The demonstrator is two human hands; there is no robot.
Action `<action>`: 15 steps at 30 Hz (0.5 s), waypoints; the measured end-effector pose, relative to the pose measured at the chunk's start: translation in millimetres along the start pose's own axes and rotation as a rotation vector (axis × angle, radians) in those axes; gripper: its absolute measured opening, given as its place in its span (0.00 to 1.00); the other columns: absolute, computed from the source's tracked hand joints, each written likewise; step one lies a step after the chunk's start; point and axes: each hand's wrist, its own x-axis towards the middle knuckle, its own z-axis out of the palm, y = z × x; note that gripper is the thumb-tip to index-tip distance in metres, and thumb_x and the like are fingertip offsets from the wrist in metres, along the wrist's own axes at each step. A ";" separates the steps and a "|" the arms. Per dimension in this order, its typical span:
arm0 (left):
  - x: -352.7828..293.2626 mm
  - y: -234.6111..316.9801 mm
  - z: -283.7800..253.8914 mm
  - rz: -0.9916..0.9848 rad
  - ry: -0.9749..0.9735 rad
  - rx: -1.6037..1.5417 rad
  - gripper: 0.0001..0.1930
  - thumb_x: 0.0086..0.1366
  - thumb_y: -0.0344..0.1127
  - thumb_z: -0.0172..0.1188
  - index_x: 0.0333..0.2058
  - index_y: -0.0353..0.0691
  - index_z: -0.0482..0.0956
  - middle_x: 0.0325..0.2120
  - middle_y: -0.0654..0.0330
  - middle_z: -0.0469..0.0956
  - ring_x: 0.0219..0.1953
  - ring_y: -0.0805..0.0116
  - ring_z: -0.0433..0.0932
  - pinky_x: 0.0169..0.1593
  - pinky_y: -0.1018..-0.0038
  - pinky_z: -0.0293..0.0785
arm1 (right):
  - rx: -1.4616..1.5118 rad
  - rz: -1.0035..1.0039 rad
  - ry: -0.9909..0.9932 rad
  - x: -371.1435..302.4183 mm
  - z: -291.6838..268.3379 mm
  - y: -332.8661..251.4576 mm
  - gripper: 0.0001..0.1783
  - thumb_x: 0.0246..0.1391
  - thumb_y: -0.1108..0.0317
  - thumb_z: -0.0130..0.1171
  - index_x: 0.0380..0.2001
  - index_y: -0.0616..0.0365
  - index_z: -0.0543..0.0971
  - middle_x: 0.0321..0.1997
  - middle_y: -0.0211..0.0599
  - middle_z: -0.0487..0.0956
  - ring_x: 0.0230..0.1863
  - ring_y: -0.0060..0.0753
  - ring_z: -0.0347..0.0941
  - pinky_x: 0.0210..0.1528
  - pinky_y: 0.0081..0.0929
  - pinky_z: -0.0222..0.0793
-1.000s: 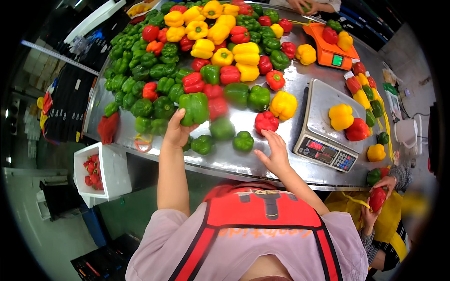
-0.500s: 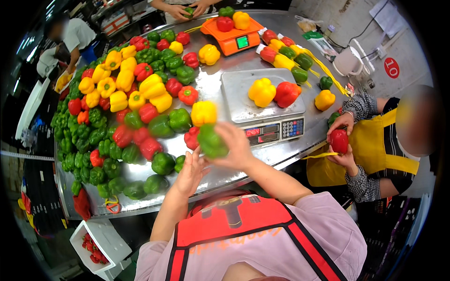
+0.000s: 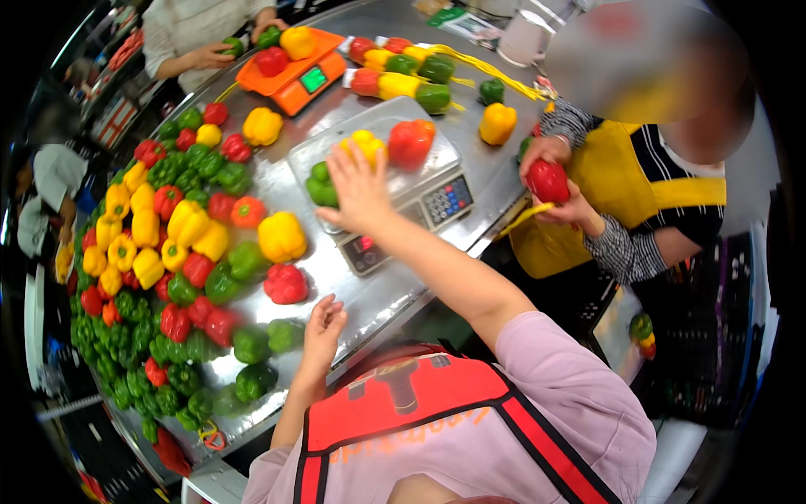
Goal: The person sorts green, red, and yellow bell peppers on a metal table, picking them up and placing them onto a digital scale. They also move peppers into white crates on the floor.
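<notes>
Your right hand [image 3: 359, 189] spreads open over the scale tray [image 3: 437, 155], beside the green pepper [image 3: 320, 185]. Left hand [image 3: 322, 326] rests loose, empty, on the steel table [image 3: 369, 298].

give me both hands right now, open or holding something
Left hand: open, empty, resting on the steel table.
Right hand: open, fingers spread over the scale, beside a green pepper.

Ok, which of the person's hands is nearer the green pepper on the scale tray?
Right. The right hand is spread open over the scale tray, right beside the green pepper. The left hand rests open at the table's near edge, well short of the scale.
</notes>
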 end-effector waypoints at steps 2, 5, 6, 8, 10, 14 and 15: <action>3.4 -13.0 5.3 0.005 -0.032 0.090 0.24 0.63 0.35 0.60 0.56 0.36 0.67 0.47 0.56 0.73 0.47 0.71 0.70 0.51 0.74 0.68 | 0.179 -0.038 0.106 -17.9 -10.9 -4.6 0.47 0.40 0.43 0.65 0.60 0.59 0.65 0.67 0.41 0.59 0.70 0.49 0.47 0.67 0.64 0.35; 12.2 -26.7 11.0 0.026 -0.099 0.151 0.23 0.63 0.34 0.61 0.54 0.35 0.68 0.46 0.56 0.73 0.45 0.71 0.72 0.49 0.75 0.70 | 0.279 -0.028 0.163 -61.2 -29.7 1.5 0.40 0.42 0.48 0.66 0.57 0.57 0.68 0.64 0.42 0.64 0.68 0.48 0.53 0.66 0.61 0.39; 15.7 -28.1 12.6 0.031 -0.119 0.169 0.23 0.63 0.34 0.61 0.54 0.35 0.68 0.46 0.56 0.73 0.44 0.71 0.72 0.48 0.75 0.71 | 0.311 -0.008 0.171 -79.1 -28.8 7.0 0.38 0.43 0.50 0.65 0.56 0.56 0.69 0.63 0.42 0.65 0.67 0.48 0.55 0.66 0.61 0.39; 21.8 -26.0 18.3 0.041 -0.152 0.201 0.22 0.63 0.34 0.61 0.54 0.36 0.69 0.45 0.56 0.74 0.43 0.71 0.73 0.47 0.75 0.71 | 0.340 0.043 0.137 -118.9 -24.9 17.2 0.36 0.44 0.52 0.64 0.56 0.54 0.69 0.62 0.42 0.66 0.66 0.47 0.55 0.66 0.57 0.42; 29.9 -27.1 20.0 0.049 -0.175 0.224 0.22 0.62 0.34 0.62 0.53 0.36 0.70 0.45 0.56 0.74 0.43 0.71 0.73 0.46 0.76 0.71 | 0.390 0.056 0.074 -154.9 -24.8 23.5 0.32 0.45 0.55 0.64 0.54 0.55 0.71 0.60 0.42 0.67 0.65 0.47 0.57 0.65 0.52 0.48; 41.5 -22.0 25.0 0.109 -0.233 0.516 0.24 0.59 0.37 0.64 0.52 0.35 0.72 0.46 0.53 0.75 0.42 0.65 0.76 0.45 0.72 0.73 | 0.477 0.062 -0.017 -214.2 -11.0 33.2 0.27 0.46 0.61 0.63 0.50 0.55 0.73 0.56 0.40 0.71 0.61 0.46 0.63 0.59 0.43 0.59; 42.9 -21.3 26.3 0.149 -0.261 0.663 0.24 0.57 0.38 0.65 0.51 0.35 0.72 0.46 0.52 0.75 0.42 0.61 0.76 0.45 0.70 0.73 | 0.477 0.061 -0.032 -224.2 -4.5 34.4 0.26 0.46 0.62 0.63 0.50 0.55 0.73 0.55 0.40 0.71 0.60 0.46 0.64 0.58 0.42 0.61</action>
